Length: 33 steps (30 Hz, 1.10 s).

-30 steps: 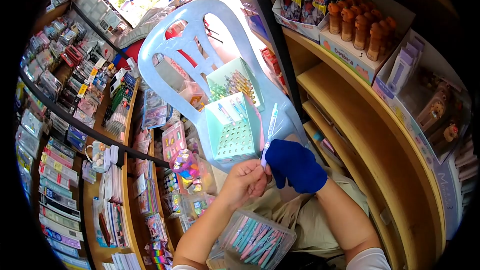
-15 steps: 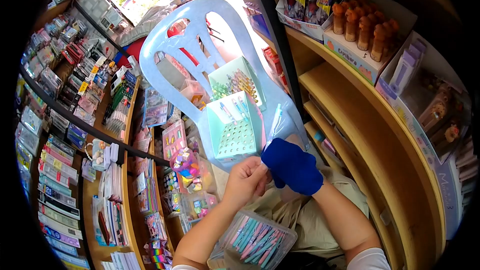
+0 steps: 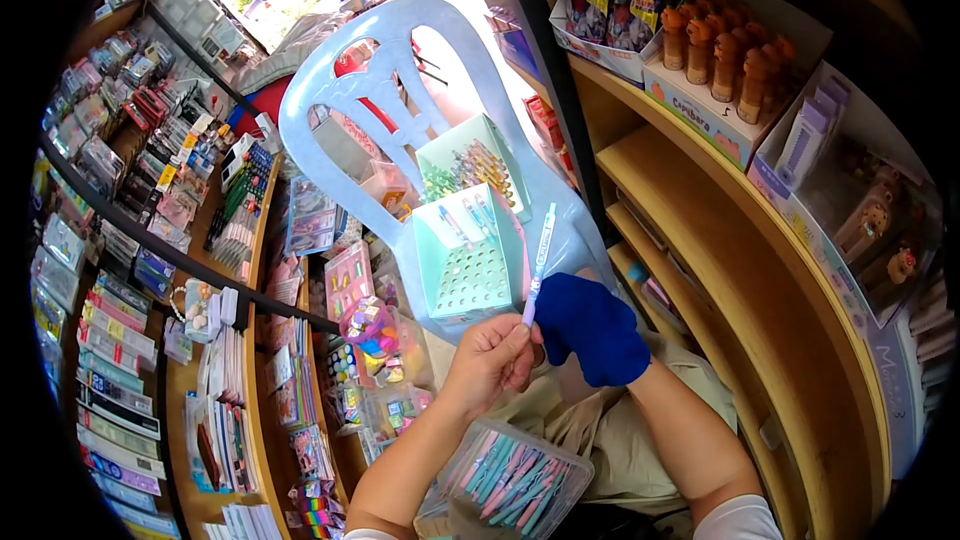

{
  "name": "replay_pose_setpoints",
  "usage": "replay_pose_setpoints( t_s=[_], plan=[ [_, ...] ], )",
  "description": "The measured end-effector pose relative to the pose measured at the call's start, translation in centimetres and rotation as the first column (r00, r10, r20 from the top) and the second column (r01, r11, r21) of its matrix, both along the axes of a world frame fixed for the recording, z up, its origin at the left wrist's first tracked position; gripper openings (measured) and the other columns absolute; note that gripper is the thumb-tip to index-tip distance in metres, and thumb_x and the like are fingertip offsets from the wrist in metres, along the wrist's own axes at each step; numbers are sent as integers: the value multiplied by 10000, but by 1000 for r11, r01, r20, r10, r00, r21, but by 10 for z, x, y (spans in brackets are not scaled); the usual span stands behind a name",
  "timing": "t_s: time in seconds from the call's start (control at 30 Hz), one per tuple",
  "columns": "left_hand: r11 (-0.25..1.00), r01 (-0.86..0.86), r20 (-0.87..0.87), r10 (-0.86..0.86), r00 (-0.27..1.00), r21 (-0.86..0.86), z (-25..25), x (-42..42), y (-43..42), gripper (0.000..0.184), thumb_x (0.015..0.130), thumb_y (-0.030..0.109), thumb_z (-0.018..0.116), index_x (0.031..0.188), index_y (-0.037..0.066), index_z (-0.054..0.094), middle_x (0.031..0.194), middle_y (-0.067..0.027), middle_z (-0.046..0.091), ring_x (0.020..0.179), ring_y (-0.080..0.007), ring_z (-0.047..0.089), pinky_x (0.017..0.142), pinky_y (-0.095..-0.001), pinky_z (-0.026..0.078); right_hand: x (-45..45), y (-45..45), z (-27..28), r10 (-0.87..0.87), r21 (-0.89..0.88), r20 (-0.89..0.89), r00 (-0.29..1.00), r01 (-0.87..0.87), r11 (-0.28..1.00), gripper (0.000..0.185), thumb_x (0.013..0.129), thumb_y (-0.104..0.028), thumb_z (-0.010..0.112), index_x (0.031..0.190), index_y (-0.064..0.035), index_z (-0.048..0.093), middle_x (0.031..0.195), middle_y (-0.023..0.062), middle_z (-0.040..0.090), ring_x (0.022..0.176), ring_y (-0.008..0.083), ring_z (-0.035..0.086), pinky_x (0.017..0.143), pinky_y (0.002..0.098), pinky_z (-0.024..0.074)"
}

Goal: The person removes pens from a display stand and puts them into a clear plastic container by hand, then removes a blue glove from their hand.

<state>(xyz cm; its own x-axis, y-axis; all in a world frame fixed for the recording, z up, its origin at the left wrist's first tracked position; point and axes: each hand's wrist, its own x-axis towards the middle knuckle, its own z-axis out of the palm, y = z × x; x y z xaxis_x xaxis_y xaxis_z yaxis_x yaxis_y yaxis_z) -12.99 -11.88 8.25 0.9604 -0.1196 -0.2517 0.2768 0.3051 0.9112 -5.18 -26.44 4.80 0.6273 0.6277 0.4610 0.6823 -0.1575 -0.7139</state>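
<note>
Upright between my hands is a pen [image 3: 540, 265], light blue and white with a purple end. My left hand [image 3: 492, 358], bare, is pinched closed on its lower end. My right hand [image 3: 592, 330] is covered by a dark blue mitt-like cloth and sits just right of the pen. Its fingers are hidden, so their position cannot be made out. Beyond the hands stands a mint holder with round holes [image 3: 468, 280], with several pens in its back row. Below, near my lap, a clear plastic box [image 3: 570, 462] contains many pink and teal pens [image 3: 515, 480].
A light blue plastic chair [image 3: 305, 105] bears the holder and a second mint box [image 3: 515, 155] full of pencils or pens. Curved wooden shelves [image 3: 760, 270] run along the right, with a Capybara box [image 3: 690, 120] on top. Stationery racks [image 3: 215, 410] fill the left side.
The blue-covered hand has drawn away from around the pen, slightly right and down. More of the pen's barrel now shows, and my left hand still pinches its lower end.
</note>
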Motion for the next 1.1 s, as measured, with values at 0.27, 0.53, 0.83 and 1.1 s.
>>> replay_pose_setpoints(
  t_s=[0.27,0.53,0.83,1.1],
  plan=[
    [996,24,39,-27,999,81,-5,0,1,203,872,214,467,817,25,516,501,-19,406,398,-85,324,365,-199,229,-8,10,-14,7,189,-179,984,28,982,110,663,-24,522,765,-63,528,777,112,517,724,265,531,603,333,419],
    [999,12,-34,-14,999,-37,-1,0,1,204,888,205,442,827,23,510,494,-11,411,407,-74,317,376,-197,243,-4,2,-5,-66,-71,-56,996,62,996,106,774,-86,455,858,-77,517,834,138,521,793,317,529,651,370,429],
    [992,-23,43,18,999,123,-4,-1,-2,215,860,226,491,782,27,517,486,-1,387,400,-65,316,363,-193,226,-4,7,-17,39,105,21,999,-41,994,162,671,-26,526,830,-55,531,813,107,519,739,268,537,620,326,435],
    [947,132,-49,-153,987,-292,-5,2,9,216,874,246,459,865,32,490,510,16,359,423,-65,299,386,-190,228,-4,-3,3,144,168,-242,960,-104,980,71,744,-40,462,798,-58,504,684,44,510,569,144,529,503,243,411]
  ],
)
